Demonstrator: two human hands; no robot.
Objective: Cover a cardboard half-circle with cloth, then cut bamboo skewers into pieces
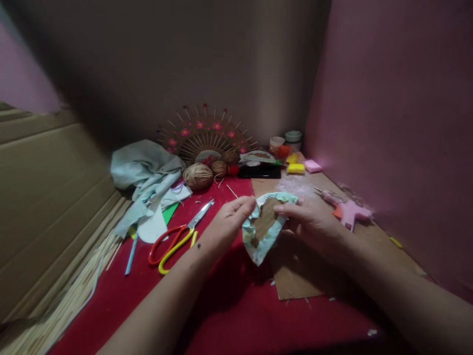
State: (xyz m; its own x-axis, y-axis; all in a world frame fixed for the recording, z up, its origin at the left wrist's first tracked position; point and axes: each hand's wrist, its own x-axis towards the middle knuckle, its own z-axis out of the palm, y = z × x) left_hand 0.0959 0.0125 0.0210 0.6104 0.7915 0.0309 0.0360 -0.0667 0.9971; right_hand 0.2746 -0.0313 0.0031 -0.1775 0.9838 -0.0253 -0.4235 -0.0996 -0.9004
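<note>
Fingers (246,207) of the left hand (229,221) and right hand (318,221) pinch cloth-edged cardboard (266,221) between them, likely light and fairly stiff, best held by its rim.

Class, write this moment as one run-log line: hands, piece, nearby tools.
left hand: at left edge of cloth-edged piece, grip unclear | right hand: pinching its right side | nearby: scissors left, glue gun right

Pointed cardboard piece (266,221), cloth-edged, held up
</note>
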